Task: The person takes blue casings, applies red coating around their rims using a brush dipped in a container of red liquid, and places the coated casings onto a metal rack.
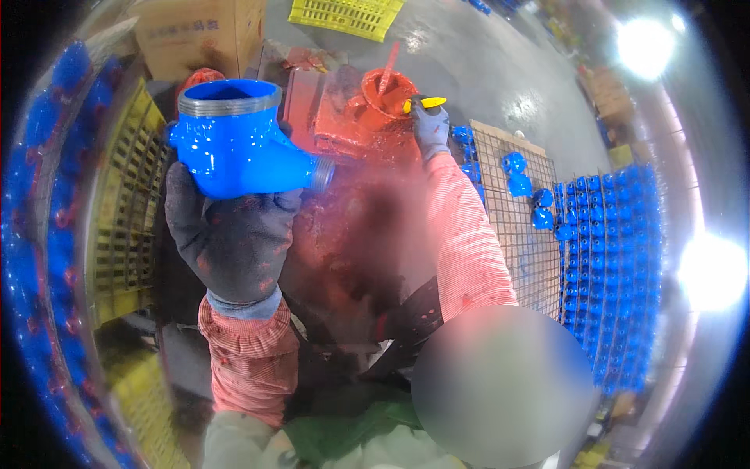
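Note:
In my gloved left hand [234, 234] rests a glossy blue water meter body [234, 144], its wide threaded mouth facing up. A narrower threaded end points right, and the fingers wrap the underside, partly hidden. Over to the right, my right hand [432, 129], in a grey glove, closes on a slim yellow tool [433, 102] whose working end I cannot make out. That hand is beside a red-coated pot [397, 87] with a red stick [389, 66] standing in it. The pot sits on a red-smeared surface [359, 144].
Yellow crates [121, 203] and stacked blue parts [39, 234] line the left. A cardboard box [199, 35] stands far left; another yellow crate [348, 16] lies beyond. At right, a wire rack [516, 234] carries several blue parts, beside dense rows of blue parts [609, 266].

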`<state>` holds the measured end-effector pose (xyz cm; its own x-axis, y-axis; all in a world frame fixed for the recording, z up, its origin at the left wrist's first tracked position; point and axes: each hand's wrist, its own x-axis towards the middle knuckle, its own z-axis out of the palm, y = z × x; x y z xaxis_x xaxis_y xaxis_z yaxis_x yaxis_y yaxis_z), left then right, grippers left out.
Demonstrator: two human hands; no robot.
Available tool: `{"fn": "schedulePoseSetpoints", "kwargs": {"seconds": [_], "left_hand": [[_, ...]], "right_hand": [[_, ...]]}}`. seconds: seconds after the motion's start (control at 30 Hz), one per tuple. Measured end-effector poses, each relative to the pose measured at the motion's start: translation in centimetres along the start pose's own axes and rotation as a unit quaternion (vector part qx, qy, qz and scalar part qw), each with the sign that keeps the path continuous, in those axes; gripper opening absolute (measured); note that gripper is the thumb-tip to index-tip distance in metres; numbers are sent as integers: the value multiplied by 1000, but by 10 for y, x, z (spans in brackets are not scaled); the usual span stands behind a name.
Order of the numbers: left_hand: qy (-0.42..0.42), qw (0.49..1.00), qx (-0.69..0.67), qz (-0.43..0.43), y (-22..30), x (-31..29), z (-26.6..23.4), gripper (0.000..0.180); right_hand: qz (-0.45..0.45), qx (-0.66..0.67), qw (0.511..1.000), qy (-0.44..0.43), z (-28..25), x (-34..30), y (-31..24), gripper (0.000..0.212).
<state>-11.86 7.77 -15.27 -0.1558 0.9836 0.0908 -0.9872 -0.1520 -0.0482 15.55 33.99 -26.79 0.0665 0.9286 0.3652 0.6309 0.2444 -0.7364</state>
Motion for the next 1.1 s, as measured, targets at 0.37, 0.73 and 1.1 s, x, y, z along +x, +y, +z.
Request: {"fn": "schedulePoseSetpoints", "kwargs": {"seconds": [0.37,0.73,1.1], "left_hand": [[-54,996,66,7,-20,-5,-49,67],[-192,634,719,208,-77,-26,-28,100],[-264,466,811,236,-90,-25,-27,96]], "right_hand": [[199,291,933,67,-62,-56,-4,34],[-34,403,905,132,-128,-142,-142,33],[-128,296,926,196,-167,-174,-173,29]]}}
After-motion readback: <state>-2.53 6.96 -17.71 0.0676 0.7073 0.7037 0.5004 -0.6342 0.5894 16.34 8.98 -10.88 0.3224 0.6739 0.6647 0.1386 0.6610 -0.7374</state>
